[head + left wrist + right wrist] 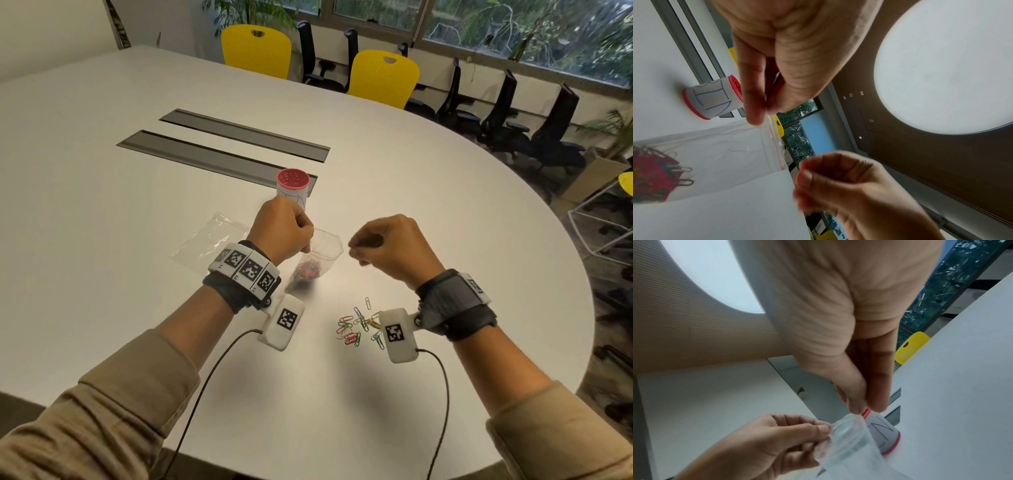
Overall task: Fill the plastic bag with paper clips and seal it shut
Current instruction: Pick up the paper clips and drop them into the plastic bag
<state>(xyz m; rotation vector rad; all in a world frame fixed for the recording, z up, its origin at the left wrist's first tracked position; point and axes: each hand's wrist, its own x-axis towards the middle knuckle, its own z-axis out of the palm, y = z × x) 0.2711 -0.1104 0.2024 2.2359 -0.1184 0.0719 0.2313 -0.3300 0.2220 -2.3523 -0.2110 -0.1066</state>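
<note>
A clear zip bag (pixel 325 246) hangs over the white table, mouth up and gaping, with a clump of coloured paper clips (pixel 306 274) at its bottom. My left hand (pixel 287 229) pinches the bag's top edge by the red zip line (pixel 774 141) between thumb and fingers (pixel 756 112). My right hand (pixel 370 246) hovers at the bag's right rim, fingers curled, thumb against them, nothing seen in them. In the right wrist view its fingertips (pixel 877 405) sit right at the bag's (pixel 851 451) corner. Several loose clips (pixel 356 325) lie on the table under my right wrist.
A pink-rimmed white cup (pixel 293 183) with writing on its side stands just behind the bag. A second, flat clear bag (pixel 209 240) lies left of my left hand. Two grey cable slots (pixel 219 157) run across the table; yellow chairs (pixel 257 48) stand beyond.
</note>
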